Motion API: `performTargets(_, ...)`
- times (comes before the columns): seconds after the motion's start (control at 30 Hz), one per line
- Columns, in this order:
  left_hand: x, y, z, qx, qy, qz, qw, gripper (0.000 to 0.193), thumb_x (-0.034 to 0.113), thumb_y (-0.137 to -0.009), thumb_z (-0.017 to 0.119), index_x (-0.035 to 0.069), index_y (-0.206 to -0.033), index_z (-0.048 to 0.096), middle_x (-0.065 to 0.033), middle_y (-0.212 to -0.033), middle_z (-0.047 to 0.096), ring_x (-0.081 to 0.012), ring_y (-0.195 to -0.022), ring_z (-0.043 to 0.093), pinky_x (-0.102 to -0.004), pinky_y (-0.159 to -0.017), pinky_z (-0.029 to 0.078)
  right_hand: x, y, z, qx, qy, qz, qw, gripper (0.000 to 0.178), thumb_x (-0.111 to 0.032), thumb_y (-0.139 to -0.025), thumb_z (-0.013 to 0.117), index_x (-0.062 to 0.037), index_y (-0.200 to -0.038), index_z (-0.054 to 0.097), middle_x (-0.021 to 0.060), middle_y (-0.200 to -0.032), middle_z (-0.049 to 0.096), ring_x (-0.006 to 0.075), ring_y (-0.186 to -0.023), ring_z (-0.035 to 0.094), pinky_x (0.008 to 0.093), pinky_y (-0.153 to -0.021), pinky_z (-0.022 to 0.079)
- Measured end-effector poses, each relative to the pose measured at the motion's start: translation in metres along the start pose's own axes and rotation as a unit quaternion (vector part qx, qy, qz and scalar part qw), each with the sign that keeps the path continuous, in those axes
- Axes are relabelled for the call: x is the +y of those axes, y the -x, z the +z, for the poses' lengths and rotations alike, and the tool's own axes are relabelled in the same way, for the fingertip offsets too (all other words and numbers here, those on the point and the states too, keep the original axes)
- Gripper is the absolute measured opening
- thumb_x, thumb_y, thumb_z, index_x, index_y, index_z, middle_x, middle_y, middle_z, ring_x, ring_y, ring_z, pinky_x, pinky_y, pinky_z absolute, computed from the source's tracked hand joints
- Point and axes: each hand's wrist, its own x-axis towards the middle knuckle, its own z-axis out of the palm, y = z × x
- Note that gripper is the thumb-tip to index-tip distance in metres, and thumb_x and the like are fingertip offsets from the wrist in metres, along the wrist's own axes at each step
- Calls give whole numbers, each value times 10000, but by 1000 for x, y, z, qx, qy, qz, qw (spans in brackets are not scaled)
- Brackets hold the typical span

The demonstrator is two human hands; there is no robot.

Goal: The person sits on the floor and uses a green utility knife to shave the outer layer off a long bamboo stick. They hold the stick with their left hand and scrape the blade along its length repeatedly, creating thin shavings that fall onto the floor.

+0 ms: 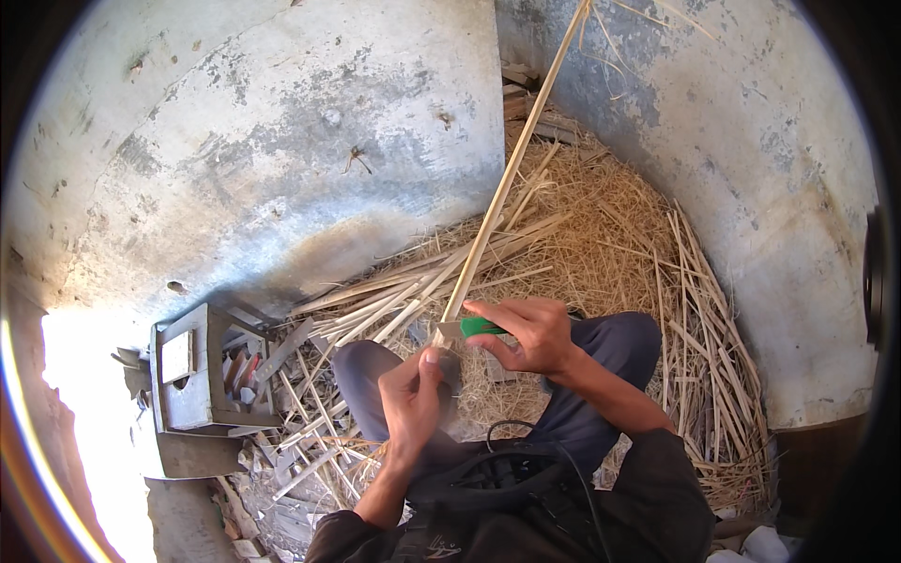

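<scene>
My left hand [410,402] is closed on the near end of a long pale bamboo strip [502,197]. From there the strip slants up and away to the right, its far end splitting into thin fibres near the top of the view. In my right hand [537,336] is a knife by its green handle [481,326], index finger stretched along the top. The knife's flat blade [450,330] lies across the strip, just beyond my left thumb. Its cutting edge is too small to make out. Both hands are between my bent knees.
A grey wooden stool-like box [195,375] with small items inside stands at the left. Loose strips [404,281] lie beside it, and more are stacked at the right [709,347]. Shavings [610,216] cover the floor. A worn wall panel [310,103] rises ahead.
</scene>
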Motion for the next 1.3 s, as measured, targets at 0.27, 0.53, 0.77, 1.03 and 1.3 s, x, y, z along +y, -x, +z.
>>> performTargets(0.27,4,-3,-2,8,-25,-16,1000,353,250,-1131,589,-49,-1039,753,31,-672,528,-47,-656,429,-269,-556,343,4,0,2,17,43,-5,999,448,-462,-908,813,-132,-1211,801,-19,-705,689,147,-525,620,310,-488,460)
performTargets(0.53,4,-4,-2,19,-62,-3,998,336,248,-1127,597,-37,-1048,758,5,-648,519,-54,-627,428,-280,-544,350,3,0,1,10,63,1,998,441,-471,-911,811,-138,-1201,810,-30,-691,684,139,-525,617,301,-488,450)
performTargets(0.77,4,-5,-3,19,-65,5,998,339,247,-1128,595,-38,-1033,751,-7,-638,509,-68,-615,426,-297,-541,358,4,-3,0,19,77,0,997,440,-473,-909,815,-137,-1193,813,-27,-699,698,141,-536,632,301,-498,466)
performTargets(1.03,-1,-2,-3,16,-69,-9,997,419,299,-1145,559,-33,-1094,808,31,-615,475,-45,-602,405,-269,-544,309,14,-6,-1,38,89,19,995,430,-459,-915,811,-141,-1204,814,-15,-710,686,160,-534,630,318,-494,469)
performTargets(1.3,-4,0,-4,18,-78,-7,997,412,271,-1143,553,-51,-1062,798,33,-615,446,-50,-599,391,-281,-543,308,21,-7,-3,40,88,40,995,413,-432,-919,811,-136,-1207,812,-8,-728,706,174,-532,638,326,-496,483)
